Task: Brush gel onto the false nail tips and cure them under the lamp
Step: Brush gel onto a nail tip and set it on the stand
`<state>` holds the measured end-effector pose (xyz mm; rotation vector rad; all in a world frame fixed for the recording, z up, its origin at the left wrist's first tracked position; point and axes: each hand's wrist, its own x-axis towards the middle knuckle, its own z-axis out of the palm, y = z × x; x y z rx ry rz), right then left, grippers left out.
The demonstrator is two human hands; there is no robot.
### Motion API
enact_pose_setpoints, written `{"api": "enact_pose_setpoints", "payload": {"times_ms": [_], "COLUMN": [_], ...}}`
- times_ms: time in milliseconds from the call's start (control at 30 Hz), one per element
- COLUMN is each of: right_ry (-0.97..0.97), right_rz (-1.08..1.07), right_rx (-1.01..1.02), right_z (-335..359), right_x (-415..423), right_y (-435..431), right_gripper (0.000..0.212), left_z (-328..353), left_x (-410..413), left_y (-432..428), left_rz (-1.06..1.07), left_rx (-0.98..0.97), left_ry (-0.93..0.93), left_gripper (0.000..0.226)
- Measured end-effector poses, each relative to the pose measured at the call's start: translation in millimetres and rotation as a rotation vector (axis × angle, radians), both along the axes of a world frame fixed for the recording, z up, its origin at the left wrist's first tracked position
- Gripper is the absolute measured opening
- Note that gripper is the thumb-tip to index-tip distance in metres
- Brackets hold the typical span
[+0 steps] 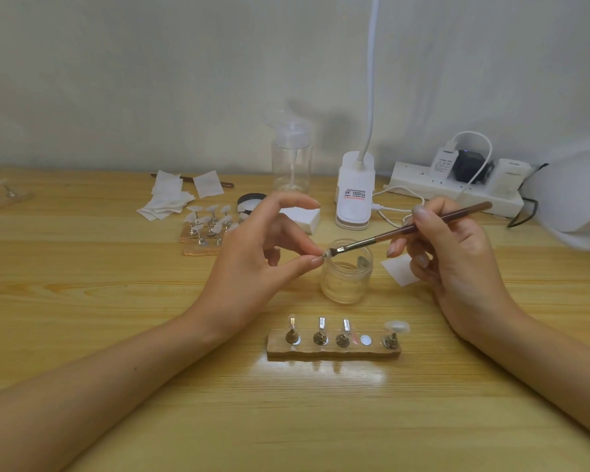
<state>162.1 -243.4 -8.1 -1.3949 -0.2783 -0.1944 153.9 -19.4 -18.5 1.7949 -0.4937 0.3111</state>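
The left hand [252,264] pinches a nail tip [323,255] between thumb and finger, just above the left rim of the jar [346,277]. The right hand [457,264] grips a brush [406,230], its bristles touching that tip over the jar. Nearer than the jar, a holder [334,350] lies on the counter [116,301] and carries a second tip [396,327]. The lamp [573,199] sits far right of the jar.

Single view here, worn on the head, wide-angle: it looks forward and down over the pale wooden tabletop [321,420] to the off-white wall [150,63], sitting close above the left hand [252,257] and right hand [457,264] at centre.
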Motion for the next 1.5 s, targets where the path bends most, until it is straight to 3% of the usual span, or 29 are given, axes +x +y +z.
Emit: {"api": "enact_pose_setpoints", "payload": {"times_ms": [733,1500], "right_ry": [0.008,-0.051], "right_rz": [-0.014,0.024], "right_rx": [0.074,0.002], "right_z": [0.5,1.3], "right_x": [0.4,-3.2], "right_y": [-2.0,0.7], "right_gripper": [0.022,0.02], "left_z": [1.2,1.4], "left_x": [-0.9,-2.1], "left_y": [-0.6,-0.2], "left_rz": [0.008,0.01], "left_rx": [0.003,0.009], "left_ry": [0.006,0.009], "left_gripper": [0.048,0.046]}}
